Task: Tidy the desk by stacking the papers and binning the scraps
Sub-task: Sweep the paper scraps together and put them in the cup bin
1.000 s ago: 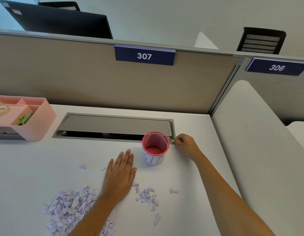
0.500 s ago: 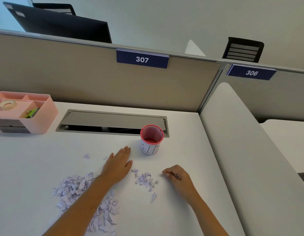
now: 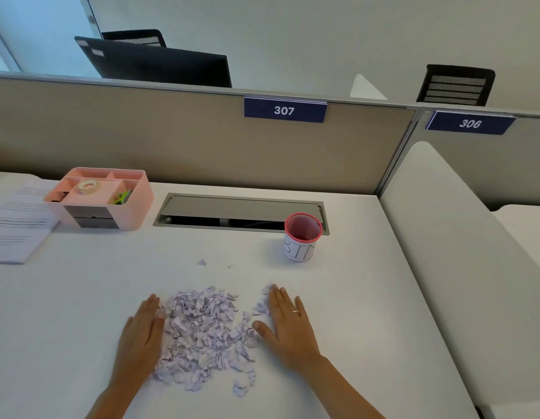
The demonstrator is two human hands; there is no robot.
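Head view, white worktop (image 3: pixel 81 313). Scraps (image 3: pixel 202 331): a loose heap of small pale lilac paper bits is lying near the front, roughly centre. A few strays are sitting farther back (image 3: pixel 201 262), apart from the heap.

Left hand (image 3: pixel 141 337): lying flat on the worktop, palm down, fingers straight and held together, its inner edge touching the left side of the heap. Holding nothing.

Right hand (image 3: pixel 288 326): also lying flat, palm down, fingers straight and close together, thumb splayed toward the heap and touching its right edge. A ring is showing on one finger. Holding nothing.

Bin (image 3: pixel 302 237): a small pink-rimmed mesh cup with a white label is standing upright, far right of the heap and well apart from both hands, just in front of the grey cable hatch (image 3: pixel 241 211).

Papers (image 3: pixel 17 222): lined sheets are lying at the far left edge, just beside a pink organiser (image 3: pixel 102 198), which is holding a tape roll (image 3: pixel 88 186).

A beige partition is running behind, carrying the tags 307 (image 3: pixel 284 110) and 306 (image 3: pixel 470 123).
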